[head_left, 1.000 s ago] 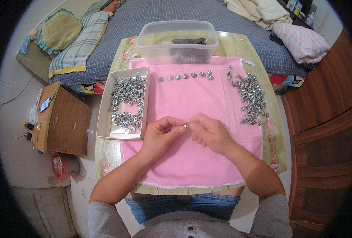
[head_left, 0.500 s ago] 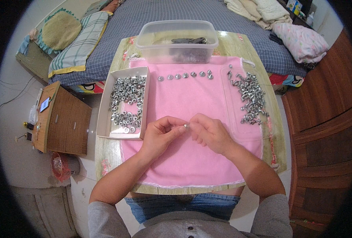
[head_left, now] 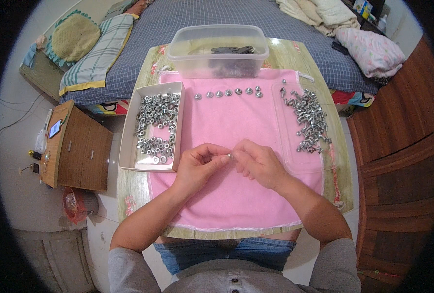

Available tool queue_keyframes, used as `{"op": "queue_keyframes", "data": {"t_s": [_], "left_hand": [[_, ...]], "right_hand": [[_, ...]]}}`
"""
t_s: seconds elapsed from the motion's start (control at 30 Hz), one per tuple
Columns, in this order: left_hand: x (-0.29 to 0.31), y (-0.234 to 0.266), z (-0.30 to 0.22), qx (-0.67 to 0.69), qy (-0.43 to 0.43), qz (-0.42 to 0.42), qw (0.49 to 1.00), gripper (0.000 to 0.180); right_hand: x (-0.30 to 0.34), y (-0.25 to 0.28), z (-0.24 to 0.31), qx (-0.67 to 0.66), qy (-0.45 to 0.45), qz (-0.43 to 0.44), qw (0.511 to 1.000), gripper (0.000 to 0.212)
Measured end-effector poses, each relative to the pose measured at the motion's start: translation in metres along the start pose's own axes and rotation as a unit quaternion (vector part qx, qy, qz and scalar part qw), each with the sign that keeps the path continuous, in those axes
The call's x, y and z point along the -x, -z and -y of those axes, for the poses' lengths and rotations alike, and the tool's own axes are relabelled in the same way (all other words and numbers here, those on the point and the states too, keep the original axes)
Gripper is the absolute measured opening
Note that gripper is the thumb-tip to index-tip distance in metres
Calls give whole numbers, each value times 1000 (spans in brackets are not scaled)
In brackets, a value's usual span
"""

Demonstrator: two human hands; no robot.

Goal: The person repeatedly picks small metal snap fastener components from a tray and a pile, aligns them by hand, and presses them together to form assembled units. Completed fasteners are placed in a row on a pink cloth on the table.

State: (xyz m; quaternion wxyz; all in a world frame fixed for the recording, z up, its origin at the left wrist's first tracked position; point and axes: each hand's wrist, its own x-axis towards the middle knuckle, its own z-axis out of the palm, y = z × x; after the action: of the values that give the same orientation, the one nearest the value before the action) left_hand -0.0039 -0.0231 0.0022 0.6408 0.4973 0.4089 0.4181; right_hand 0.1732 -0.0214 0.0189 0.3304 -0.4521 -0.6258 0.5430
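Over the middle of the pink cloth [head_left: 231, 122], my left hand [head_left: 203, 162] and my right hand [head_left: 259, 163] meet fingertip to fingertip. Both are closed in a pinch around one small shiny metal fastener [head_left: 230, 155]; fingers cover most of it, so I cannot tell its exact shape. To the left, a white cardboard box [head_left: 179, 127] holds many loose metal nuts [head_left: 157, 110]. Small metal screws [head_left: 310, 117] lie heaped on a clear plastic lid [head_left: 287, 158] at the right. Several screws fitted with nuts [head_left: 228, 92] stand in a row on the cloth's far part.
A clear plastic tub [head_left: 217, 68] with dark items inside stands at the table's far edge. Beyond the table is a bed [head_left: 217, 17] with a checked cover. A wooden cabinet [head_left: 82, 151] and a bin [head_left: 73, 205] stand at left, wooden panels [head_left: 392, 171] at right.
Almost nothing differs. The fingertips shift very slightly around the small fastener, and both hands keep their place over the cloth.
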Motion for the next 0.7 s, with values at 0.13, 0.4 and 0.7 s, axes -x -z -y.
{"op": "queue_keyframes", "data": {"t_s": [0.13,0.4,0.7], "left_hand": [[-1,1,2,14,-7,0,1000,13],[-1,0,2,33,-9,-1,999,13],[-1,0,2,28,-2,-5,1000,13]], "right_hand": [[0,0,0,1,34,-7,999,15],[1,0,-3,12,31,0,999,15],[1,-1,1,10,28,-8,1000,12]]}}
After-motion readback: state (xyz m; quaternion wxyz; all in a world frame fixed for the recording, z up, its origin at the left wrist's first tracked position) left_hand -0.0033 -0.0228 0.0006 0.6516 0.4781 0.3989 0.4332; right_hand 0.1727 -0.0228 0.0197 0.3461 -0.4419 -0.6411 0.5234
